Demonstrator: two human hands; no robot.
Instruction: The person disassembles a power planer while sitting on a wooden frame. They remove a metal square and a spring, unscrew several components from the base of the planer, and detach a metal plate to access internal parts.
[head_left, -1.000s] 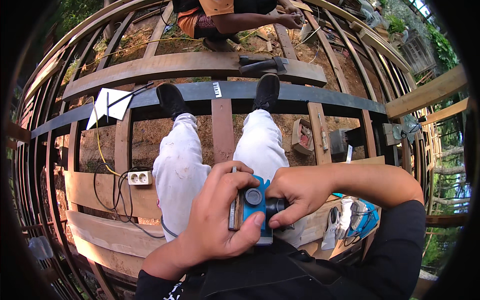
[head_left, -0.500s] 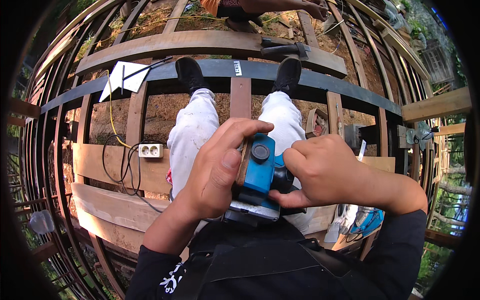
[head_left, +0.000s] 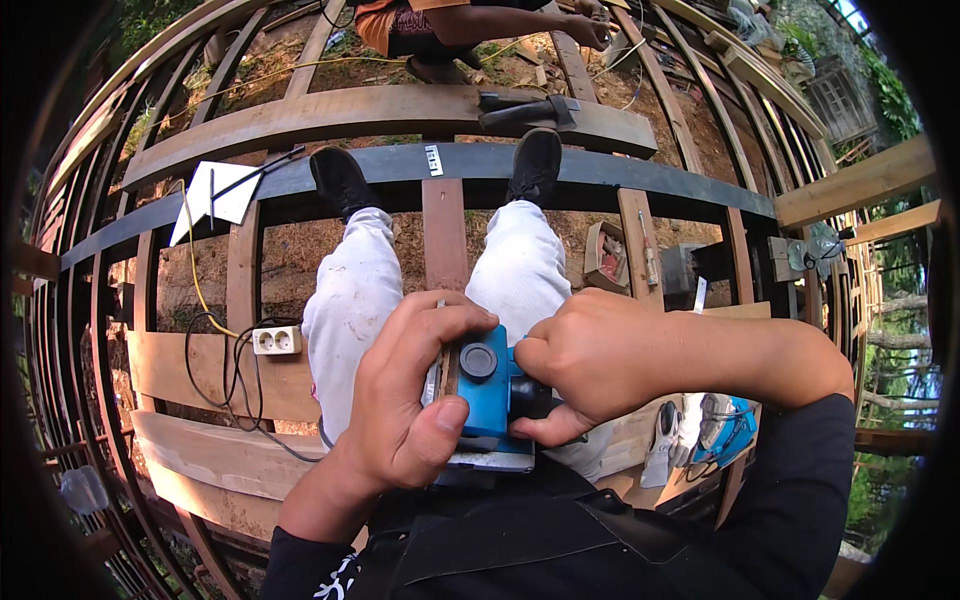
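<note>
I sit on a wooden frame with my legs in white trousers stretched forward and my black shoes on a dark beam (head_left: 600, 175). A blue power tool (head_left: 490, 395) with a round black knob lies in my lap. My left hand (head_left: 410, 400) wraps its left side, thumb lying along the casing. My right hand (head_left: 590, 365) grips its right side, fingers curled around the dark handle part.
A white socket strip (head_left: 277, 340) with black cables lies on a plank at my left. A hammer (head_left: 530, 108) rests on the far beam. A small box of fasteners (head_left: 607, 255) sits at right. Another person crouches at the top (head_left: 450, 25). Another blue tool (head_left: 725, 440) lies at lower right.
The view has shifted slightly, and both hands stay on the blue tool. My left thumb has settled lower along the casing.
</note>
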